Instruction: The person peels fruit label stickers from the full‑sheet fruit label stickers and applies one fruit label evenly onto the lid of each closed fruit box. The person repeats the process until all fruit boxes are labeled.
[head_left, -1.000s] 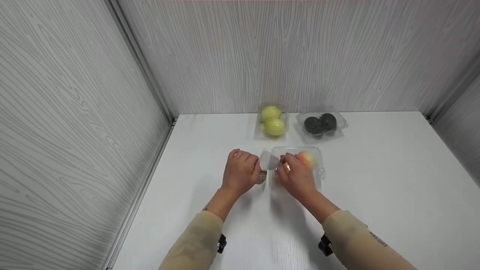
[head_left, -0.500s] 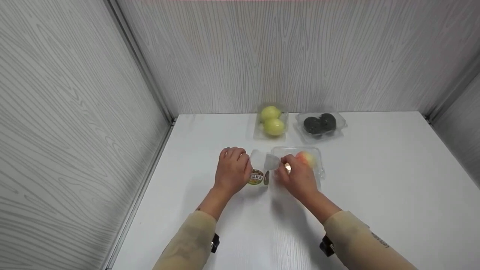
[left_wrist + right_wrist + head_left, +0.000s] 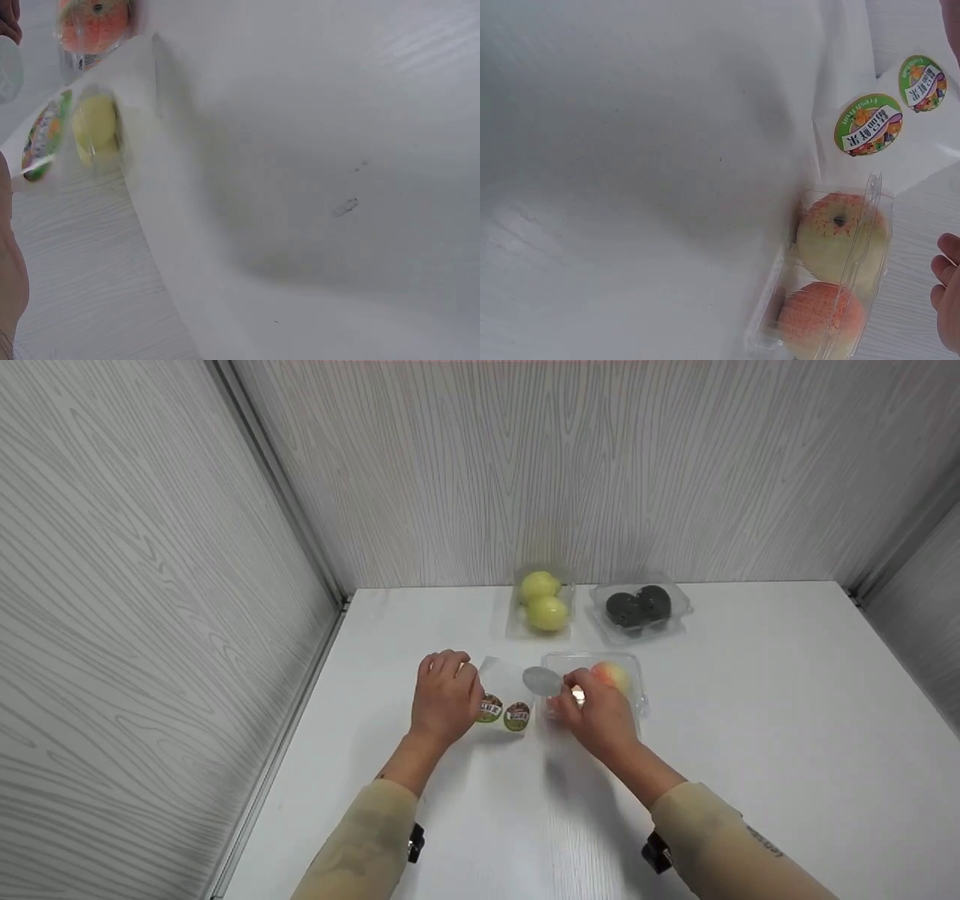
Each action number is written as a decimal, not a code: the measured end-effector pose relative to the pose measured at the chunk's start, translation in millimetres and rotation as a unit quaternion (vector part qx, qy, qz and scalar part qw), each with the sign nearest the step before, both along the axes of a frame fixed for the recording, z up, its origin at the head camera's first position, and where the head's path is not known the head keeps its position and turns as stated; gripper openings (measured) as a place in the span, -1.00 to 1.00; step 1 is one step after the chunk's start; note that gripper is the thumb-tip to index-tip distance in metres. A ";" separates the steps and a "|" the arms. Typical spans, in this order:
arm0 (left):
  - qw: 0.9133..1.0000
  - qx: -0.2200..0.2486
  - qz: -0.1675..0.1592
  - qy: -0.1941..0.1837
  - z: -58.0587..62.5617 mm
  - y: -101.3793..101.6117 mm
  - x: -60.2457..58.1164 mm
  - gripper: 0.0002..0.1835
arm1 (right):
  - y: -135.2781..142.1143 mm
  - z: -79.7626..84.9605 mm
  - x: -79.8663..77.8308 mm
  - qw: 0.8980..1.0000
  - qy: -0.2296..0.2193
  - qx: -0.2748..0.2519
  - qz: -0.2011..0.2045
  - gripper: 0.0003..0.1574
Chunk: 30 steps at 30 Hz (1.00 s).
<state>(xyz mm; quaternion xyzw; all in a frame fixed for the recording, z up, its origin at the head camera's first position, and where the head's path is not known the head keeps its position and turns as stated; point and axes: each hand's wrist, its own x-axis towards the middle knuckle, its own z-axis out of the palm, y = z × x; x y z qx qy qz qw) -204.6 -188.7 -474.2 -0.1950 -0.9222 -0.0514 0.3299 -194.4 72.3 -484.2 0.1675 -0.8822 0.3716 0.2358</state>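
Observation:
My left hand (image 3: 448, 697) grips a translucent backing sheet (image 3: 504, 671) by its left side. Two oval fruit stickers (image 3: 516, 716) with colourful print are on the sheet. Between thumb and fingers of my right hand (image 3: 600, 712) is a loose oval sticker (image 3: 541, 681), its plain grey back towards the head view. Beneath that hand lies a clear plastic clamshell box (image 3: 640, 697). The right wrist view shows two red-and-yellow apples (image 3: 841, 236) inside it; the head view has one partly hidden by the hand.
Behind the hands stands a clear box with two lemons (image 3: 547, 613). Right of it is another clear box (image 3: 681, 604) with two dark round fruits (image 3: 624, 610). Grey wood-grain panels (image 3: 450, 472) wall in the white table (image 3: 750, 720) at the back and sides.
My left hand has drawn the sheet to the left, away from the right hand. The sticker between my right fingers has come free of the sheet, and the right hand has barely moved.

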 end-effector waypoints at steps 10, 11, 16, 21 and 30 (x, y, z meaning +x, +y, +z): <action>1.000 -0.008 0.020 -0.004 -2.7 -18.5 -1.8 -0.86 | 3.2 0.2 -0.4 1.000 0.029 -0.005 0.001 -0.92; 1.000 -0.009 0.022 -0.006 -3.1 -20.8 -2.0 -0.86 | 3.6 0.4 -0.5 1.000 0.030 -0.006 0.002 -0.92; 0.999 -0.010 0.045 -0.028 -7.7 -34.1 -1.2 -0.84 | 5.9 2.8 -0.3 0.999 0.034 -0.008 0.003 -0.93; 0.993 -0.016 0.090 -0.070 -13.7 -48.1 -0.7 -0.79 | 9.7 4.2 -0.7 0.999 0.049 -0.001 0.003 -0.90; 0.978 -0.001 0.151 -0.141 -22.6 -70.5 -0.4 -0.72 | 15.7 3.0 -1.2 0.998 0.055 0.008 0.000 -0.92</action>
